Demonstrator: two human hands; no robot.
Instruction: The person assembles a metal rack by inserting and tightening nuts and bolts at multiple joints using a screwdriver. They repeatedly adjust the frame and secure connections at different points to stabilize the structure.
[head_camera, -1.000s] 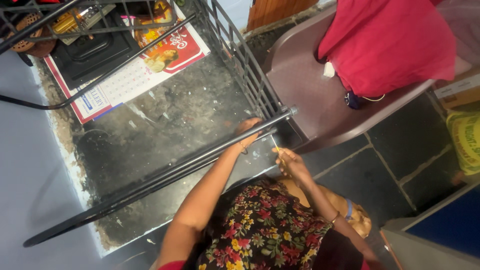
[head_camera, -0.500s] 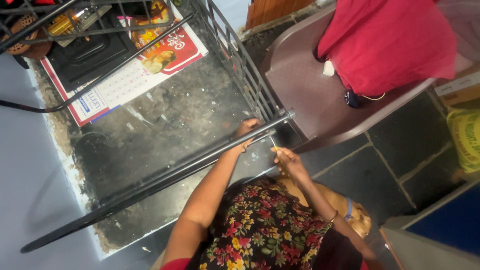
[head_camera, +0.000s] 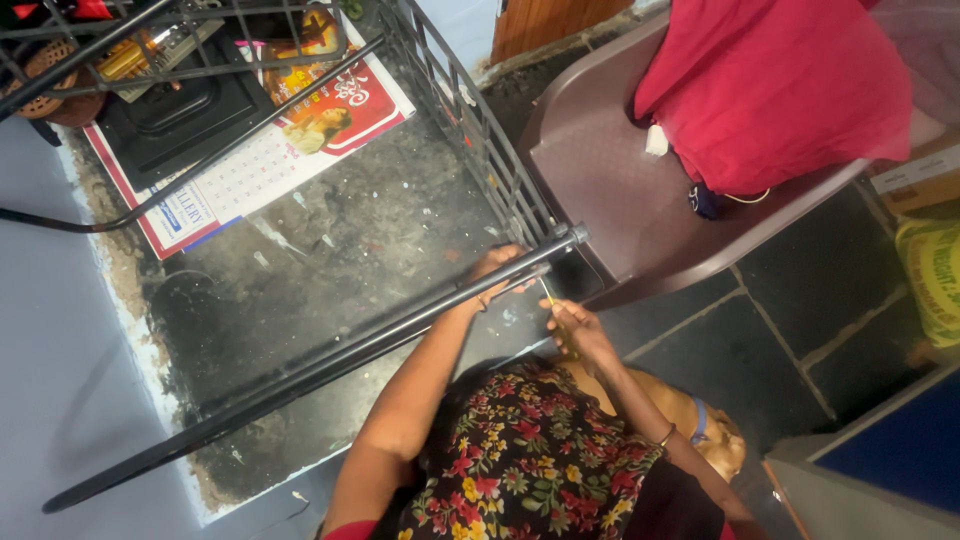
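Note:
My left hand (head_camera: 497, 268) is closed around the top rail of a black metal frame (head_camera: 330, 360), close to the rail's right end. The rail runs diagonally from lower left to the corner beside the chair. Just below and to the right, my right hand (head_camera: 577, 328) pinches a thin pale stick (head_camera: 547, 292), whose tip points up at the rail's end. Both arms reach out over my floral dress (head_camera: 520, 460).
A brown plastic chair (head_camera: 600, 180) with red cloth (head_camera: 770, 90) stands at the upper right. A calendar (head_camera: 250, 170) and a black tray (head_camera: 165, 125) lie on the dark stained floor inside the wire rack (head_camera: 470, 130). A tan animal with a blue collar (head_camera: 700, 430) lies by my right arm.
Both hands stay at the rail's end. My left hand has slid slightly along the rail, and the view has shifted a little.

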